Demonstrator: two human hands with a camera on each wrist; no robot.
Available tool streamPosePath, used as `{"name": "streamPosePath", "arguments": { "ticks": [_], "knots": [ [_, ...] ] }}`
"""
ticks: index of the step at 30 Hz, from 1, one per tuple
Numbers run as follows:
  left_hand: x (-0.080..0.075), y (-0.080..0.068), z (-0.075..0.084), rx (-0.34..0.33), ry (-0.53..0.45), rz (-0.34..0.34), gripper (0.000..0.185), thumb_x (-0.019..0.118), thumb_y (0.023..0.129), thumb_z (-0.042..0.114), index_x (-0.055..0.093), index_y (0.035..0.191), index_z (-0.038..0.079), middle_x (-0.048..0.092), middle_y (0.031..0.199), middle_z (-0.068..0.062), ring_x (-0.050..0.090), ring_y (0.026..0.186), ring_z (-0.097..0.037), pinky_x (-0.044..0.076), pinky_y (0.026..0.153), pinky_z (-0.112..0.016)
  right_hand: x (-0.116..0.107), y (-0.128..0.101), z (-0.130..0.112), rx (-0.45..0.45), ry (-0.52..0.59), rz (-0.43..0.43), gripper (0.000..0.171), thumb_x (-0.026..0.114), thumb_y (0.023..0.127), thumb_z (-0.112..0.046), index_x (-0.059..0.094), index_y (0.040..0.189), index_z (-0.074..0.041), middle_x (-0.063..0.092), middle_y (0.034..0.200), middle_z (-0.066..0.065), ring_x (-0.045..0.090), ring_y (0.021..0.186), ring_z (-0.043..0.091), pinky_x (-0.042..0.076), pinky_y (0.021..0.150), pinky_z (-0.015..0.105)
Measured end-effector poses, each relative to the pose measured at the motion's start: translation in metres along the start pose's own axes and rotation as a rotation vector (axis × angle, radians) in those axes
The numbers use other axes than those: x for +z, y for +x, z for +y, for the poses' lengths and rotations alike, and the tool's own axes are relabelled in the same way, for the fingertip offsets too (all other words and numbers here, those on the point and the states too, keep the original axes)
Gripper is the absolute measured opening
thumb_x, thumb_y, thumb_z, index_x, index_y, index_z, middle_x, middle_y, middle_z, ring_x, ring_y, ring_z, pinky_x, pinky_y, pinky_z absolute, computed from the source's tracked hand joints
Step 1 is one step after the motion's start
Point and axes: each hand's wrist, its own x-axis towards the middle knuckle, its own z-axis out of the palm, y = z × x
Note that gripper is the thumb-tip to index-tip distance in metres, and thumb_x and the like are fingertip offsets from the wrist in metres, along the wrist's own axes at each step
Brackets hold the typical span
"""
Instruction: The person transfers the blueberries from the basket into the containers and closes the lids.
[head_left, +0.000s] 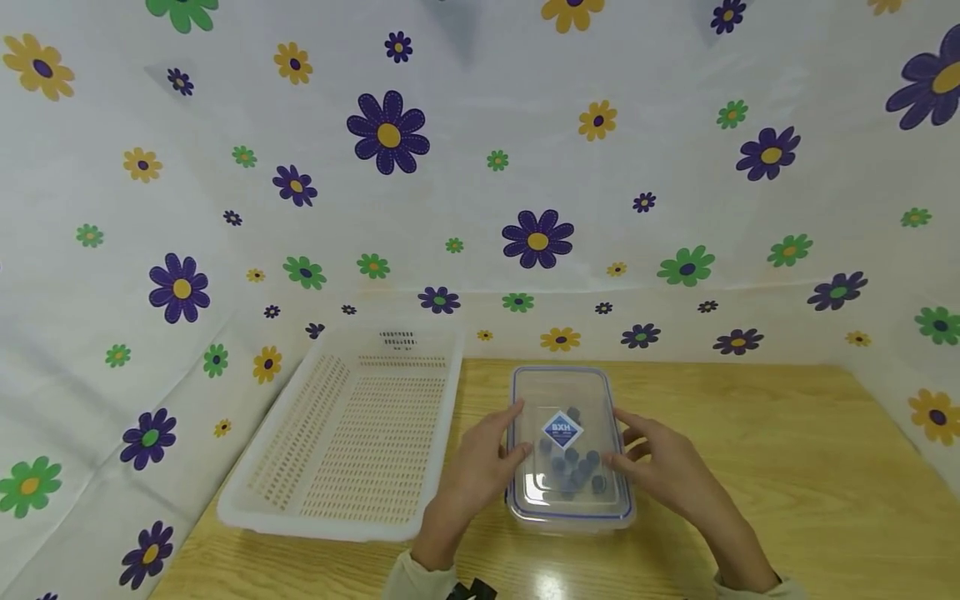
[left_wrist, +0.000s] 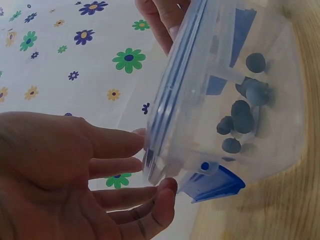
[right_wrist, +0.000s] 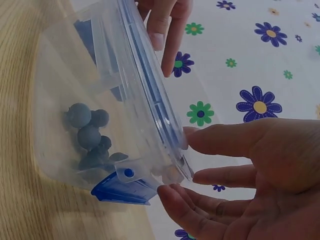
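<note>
Hands are bracketing the clear lidded container (head_left: 570, 450) on the table (head_left: 750, 467): left hand (head_left: 480, 462) and right hand (head_left: 663, 467) touching its long sides, fingers nearly straight, steadying it; blue balls (head_left: 573, 475) are sitting inside; beyond-left, a white perforated basket (head_left: 352, 433) is lying.

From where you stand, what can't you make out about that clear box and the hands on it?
- Head view: the count of dark balls in the box; the lid label covers some.
- Head view: the label's small print, too small to read.
- Wrist views: the blue latch state; only one shows, cut by the box wall.
</note>
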Motion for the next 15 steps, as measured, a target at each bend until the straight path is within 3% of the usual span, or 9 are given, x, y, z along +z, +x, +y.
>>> {"name": "streamPosePath", "arguments": {
  "ticks": [4,9,11,13,15],
  "knots": [
    [0.001,0.000,-0.002,-0.025,0.012,-0.011,0.058,0.068,0.100,0.020,0.047,0.153,0.007,0.066,0.121,-0.012,0.054,0.072,-0.009,0.050,0.064,-0.027,0.004,0.002,0.001,0.000,-0.016,-0.003,0.067,0.081,0.089,-0.019,0.052,0.144,0.006,0.069,0.104,0.011,0.067,0.092,0.026,0.059,0.072,0.039],
    [0.002,0.001,-0.003,-0.072,-0.022,-0.043,0.057,0.067,0.101,0.020,0.047,0.153,0.006,0.063,0.092,-0.003,0.055,0.068,-0.009,0.050,0.058,-0.026,0.007,0.004,0.007,0.029,0.017,-0.023,0.067,0.081,0.090,-0.023,0.052,0.145,0.003,0.068,0.109,0.015,0.068,0.095,0.028,0.060,0.074,0.041],
    [0.004,0.001,-0.004,-0.084,-0.028,-0.048,0.057,0.066,0.102,0.020,0.046,0.154,0.006,0.067,0.097,-0.005,0.061,0.076,-0.013,0.054,0.064,-0.029,0.007,0.005,0.011,0.027,0.051,-0.038,0.068,0.081,0.090,-0.026,0.051,0.145,0.001,0.066,0.116,0.020,0.068,0.099,0.033,0.060,0.077,0.045],
    [0.006,0.002,-0.004,-0.076,-0.025,-0.040,0.056,0.064,0.103,0.019,0.045,0.154,0.005,0.069,0.114,-0.014,0.068,0.096,-0.023,0.058,0.082,-0.038,0.006,0.005,0.015,0.028,0.095,-0.059,0.069,0.079,0.092,-0.028,0.048,0.148,-0.002,0.062,0.125,0.026,0.067,0.105,0.039,0.060,0.081,0.049],
    [0.009,0.004,-0.005,-0.068,-0.020,-0.024,0.055,0.061,0.104,0.019,0.045,0.154,0.004,0.063,0.135,-0.020,0.064,0.119,-0.032,0.052,0.100,-0.045,0.005,0.007,0.020,0.025,0.146,-0.085,0.069,0.075,0.096,-0.031,0.043,0.151,-0.005,0.057,0.132,0.032,0.065,0.111,0.045,0.058,0.085,0.052]
  ]
}}
